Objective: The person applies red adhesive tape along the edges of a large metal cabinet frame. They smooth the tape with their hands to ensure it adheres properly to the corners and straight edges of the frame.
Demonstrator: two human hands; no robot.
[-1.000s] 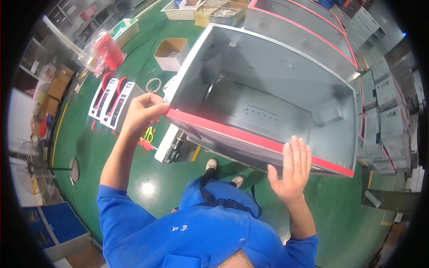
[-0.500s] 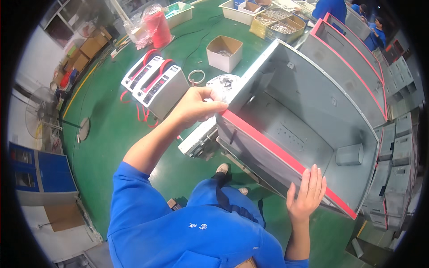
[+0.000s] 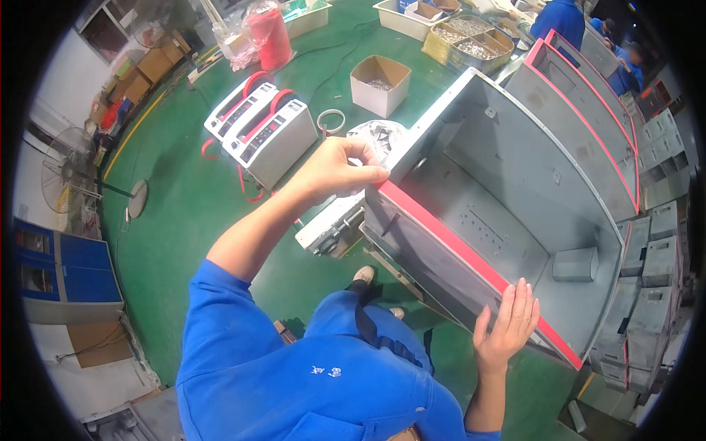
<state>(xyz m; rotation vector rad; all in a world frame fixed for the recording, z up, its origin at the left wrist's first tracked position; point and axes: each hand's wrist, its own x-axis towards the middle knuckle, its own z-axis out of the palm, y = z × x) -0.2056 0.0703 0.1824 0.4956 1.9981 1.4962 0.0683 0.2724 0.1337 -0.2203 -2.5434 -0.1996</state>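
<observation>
A large grey metal box point(image 3: 515, 158) stands in front of me, its open side facing up. Red tape point(image 3: 456, 246) runs along the box's near edge, from the left corner to the right one. At the left end, my left hand point(image 3: 340, 170) is closed, thumb and forefinger pinching the tape at the corner. My right hand point(image 3: 507, 323) lies with straight fingers across the tape near its right end, palm toward the box's outer wall. A small grey bracket-like piece point(image 3: 576, 264) is inside the box at the right.
Two white tape dispensers point(image 3: 276, 140) with red rolls stand left of the box. Behind are a cardboard carton point(image 3: 380, 84) and a tray of small metal parts point(image 3: 471, 40). More red-edged boxes point(image 3: 581, 110) stand at the back right, near co-workers. A fan point(image 3: 70, 169) is far left.
The view has shifted slightly. Both hands keep nearly the same places on the red-taped edge, the left at the corner and the right near the other end.
</observation>
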